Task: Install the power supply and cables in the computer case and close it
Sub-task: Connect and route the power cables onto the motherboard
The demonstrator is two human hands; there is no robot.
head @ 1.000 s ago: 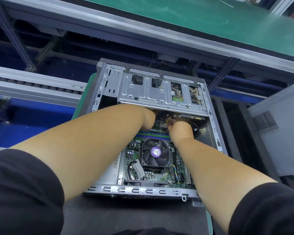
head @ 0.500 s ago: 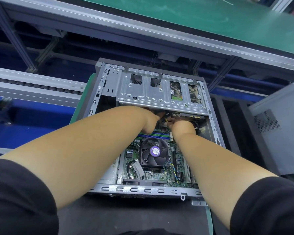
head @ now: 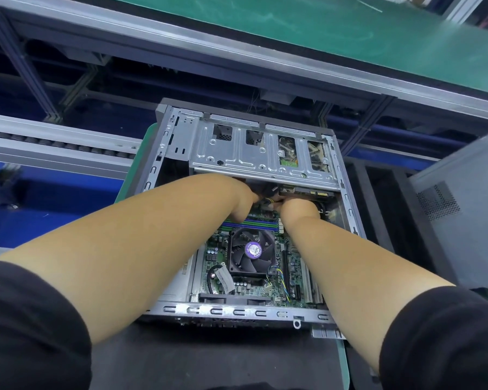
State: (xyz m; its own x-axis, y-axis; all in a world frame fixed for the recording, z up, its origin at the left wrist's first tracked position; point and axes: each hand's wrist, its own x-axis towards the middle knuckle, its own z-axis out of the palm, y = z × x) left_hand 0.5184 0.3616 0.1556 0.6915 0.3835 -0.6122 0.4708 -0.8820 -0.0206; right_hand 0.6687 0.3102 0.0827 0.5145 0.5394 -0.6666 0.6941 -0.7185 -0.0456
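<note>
- The case [head: 164,175] lies open on a dark mat [head: 209,358], its board [head: 290,266] and fan [head: 251,250] facing up.
- Both forearms reach in from the near side, and the hands meet under the near edge of the drive cage [head: 262,153] at the far end of the case.
- The left hand [head: 244,202] is turned so that its fingers are hidden under the cage; whether they grip anything cannot be told.
- The right hand [head: 297,209] sits just beside it, knuckles up, its fingers curled toward the small bundle of cables [head: 268,200] between the two hands; the grip itself is hidden.
- The cables show as yellow and dark wires in the gap, just far of the memory slots [head: 254,223].
- Compared with a second ago, the left hand has slid a little to the right and the right hand has risen toward the cage, so the two are closer together.
- The case has not shifted on the mat; it is still open.
- A grey panel [head: 462,220] leans at the right, well apart from the case.
- A green belt [head: 321,29] runs across the far side.
</note>
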